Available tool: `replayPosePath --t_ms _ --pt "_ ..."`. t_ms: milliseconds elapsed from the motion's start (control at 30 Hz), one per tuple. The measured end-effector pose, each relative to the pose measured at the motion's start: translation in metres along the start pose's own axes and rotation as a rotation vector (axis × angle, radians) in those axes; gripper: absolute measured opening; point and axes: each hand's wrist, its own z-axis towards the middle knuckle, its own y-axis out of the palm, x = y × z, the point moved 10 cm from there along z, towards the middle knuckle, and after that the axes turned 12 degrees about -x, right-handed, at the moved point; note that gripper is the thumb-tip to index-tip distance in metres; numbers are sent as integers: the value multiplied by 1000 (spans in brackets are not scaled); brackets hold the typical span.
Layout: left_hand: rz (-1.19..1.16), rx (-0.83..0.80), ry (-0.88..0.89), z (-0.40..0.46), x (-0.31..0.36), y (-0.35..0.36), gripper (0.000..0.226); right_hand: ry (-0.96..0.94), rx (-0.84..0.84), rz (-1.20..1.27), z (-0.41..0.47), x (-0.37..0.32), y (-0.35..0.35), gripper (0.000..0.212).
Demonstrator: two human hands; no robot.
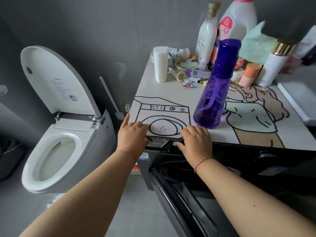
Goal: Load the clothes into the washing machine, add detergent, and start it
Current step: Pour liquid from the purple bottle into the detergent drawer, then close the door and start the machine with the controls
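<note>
Opening detergent drawer (158, 143) at washer's (222, 168) front-left corner: left hand (132, 134) and right hand (196, 139) curl, gripping its edges. Should pull evenly, straight out.

The fingertips of the left hand (132, 134) are curling out of sight under the front edge of the printed mat (171, 93), and those of the right hand (196, 139) are disappearing the same way, so any grip on the detergent drawer (158, 144) beneath is staying unreadable. The drawer's lettering is showing too small to read. The washing machine (239, 161) is running off the right and bottom edges, its drum lying in darkness, so any contents cannot be told. The pink-capped white bottle (239, 19) is being cut by the top edge, and a blurred dark object (287, 17) is blocking the upper right corner.
</note>
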Motion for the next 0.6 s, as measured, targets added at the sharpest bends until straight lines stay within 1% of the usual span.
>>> replayPosePath --t_ms 167,267,333,400,433,500,567,600 --pt "59 9 22 -3 1 0 53 -9 16 26 -3 0 3 36" --pt "19 -4 -5 -5 1 1 53 19 45 40 -7 -1 0 34" --pt "-46 -1 -36 -9 2 2 54 44 55 72 -15 -3 -2 38" --pt "-111 14 -22 -19 10 4 66 38 28 134 -36 -9 5 50" --pt "-119 39 35 -28 21 6 74 24 11 162 -51 -14 13 56" --pt "-114 70 223 -49 52 19 87 3 -26 211 -91 -21 35 60" --pt "-126 -15 404 -74 85 46 93 6 -119 252 -133 -24 64 59" --pt "-126 -84 446 -85 95 65 93 7 -203 268 -151 -26 81 60"
